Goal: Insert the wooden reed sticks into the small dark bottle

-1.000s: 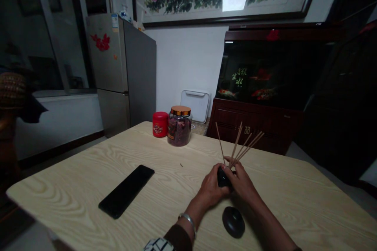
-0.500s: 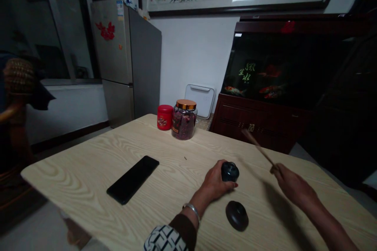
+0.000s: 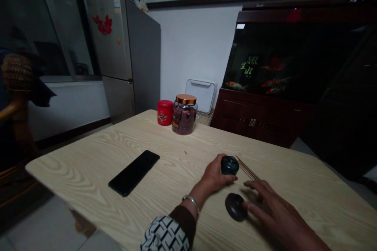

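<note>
My left hand [image 3: 214, 176] is wrapped round a small dark round pot [image 3: 229, 164] that stands on the wooden table [image 3: 88, 172]. A bundle of thin wooden sticks [image 3: 247, 170] lies flat on the table just right of the pot. My right hand [image 3: 265, 208] hovers low with its fingers stretched out, the fingertips reaching the dark round lid [image 3: 235, 206] that lies in front of the pot.
A black phone [image 3: 134, 172] lies on the table to the left. A red tin [image 3: 165, 112] and a glass jar with a copper lid [image 3: 184, 114] stand at the far edge. Behind are a fridge [image 3: 126, 51] and a fish tank [image 3: 282, 62].
My right hand pulled the sticks out of the pot, swung them right, laid them on the table and let go. It now reaches toward the lid. My left hand stays on the pot.
</note>
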The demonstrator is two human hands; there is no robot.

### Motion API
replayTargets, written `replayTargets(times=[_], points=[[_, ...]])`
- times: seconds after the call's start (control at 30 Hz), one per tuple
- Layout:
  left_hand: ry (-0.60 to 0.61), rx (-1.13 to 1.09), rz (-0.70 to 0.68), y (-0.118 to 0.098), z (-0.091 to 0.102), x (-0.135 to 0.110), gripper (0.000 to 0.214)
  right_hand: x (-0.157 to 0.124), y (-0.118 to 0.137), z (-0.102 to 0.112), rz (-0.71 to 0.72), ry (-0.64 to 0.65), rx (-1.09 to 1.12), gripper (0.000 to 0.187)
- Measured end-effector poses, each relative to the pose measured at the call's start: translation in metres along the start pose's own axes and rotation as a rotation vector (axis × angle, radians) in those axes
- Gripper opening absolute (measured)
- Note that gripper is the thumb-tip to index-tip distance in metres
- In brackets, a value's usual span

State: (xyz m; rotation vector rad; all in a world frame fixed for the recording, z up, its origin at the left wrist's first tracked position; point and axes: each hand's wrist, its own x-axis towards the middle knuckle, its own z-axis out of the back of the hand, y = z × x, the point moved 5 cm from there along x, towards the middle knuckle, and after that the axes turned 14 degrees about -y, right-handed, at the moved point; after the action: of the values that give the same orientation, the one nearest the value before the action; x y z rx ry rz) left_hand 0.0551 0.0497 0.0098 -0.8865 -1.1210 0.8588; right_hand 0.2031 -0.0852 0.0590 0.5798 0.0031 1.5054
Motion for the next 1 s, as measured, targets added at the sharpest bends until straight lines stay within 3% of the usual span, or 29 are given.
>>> replayTargets(times=[0.13,0.23,0.3,0.4,0.47,0.53,0.67,0.77,1.0], points=[[0.002,0.001,0.018,-0.002,0.001,0.0,0.075,-0.006,0.037,-0.02,0.083,0.224,0.048,0.064],[0.004,-0.012,0.016,-0.001,0.0,0.0,0.072,0.004,0.037,-0.016,0.05,0.209,0.226,0.06],[0.012,-0.021,0.01,0.0,0.0,0.0,0.072,0.019,0.032,-0.001,-0.022,0.112,0.464,0.057],[0.012,-0.025,0.016,0.001,0.0,0.001,0.075,0.051,0.026,0.023,-0.185,-0.163,0.853,0.056],[0.002,-0.024,0.018,0.0,0.001,0.0,0.075,0.07,0.026,0.026,-0.255,-0.315,1.03,0.055],[0.005,-0.023,0.024,-0.001,0.001,0.0,0.074,0.085,0.027,0.016,-0.289,-0.375,1.117,0.051],[0.007,-0.024,0.039,0.001,0.0,0.001,0.079,0.098,0.019,-0.014,-0.295,-0.413,1.131,0.045],[0.004,-0.022,0.038,0.004,-0.001,0.002,0.081,0.097,0.006,-0.029,-0.252,-0.37,1.092,0.042],[0.019,-0.063,0.053,0.003,-0.001,0.002,0.081,0.092,0.001,-0.029,-0.119,-0.284,0.901,0.041]])
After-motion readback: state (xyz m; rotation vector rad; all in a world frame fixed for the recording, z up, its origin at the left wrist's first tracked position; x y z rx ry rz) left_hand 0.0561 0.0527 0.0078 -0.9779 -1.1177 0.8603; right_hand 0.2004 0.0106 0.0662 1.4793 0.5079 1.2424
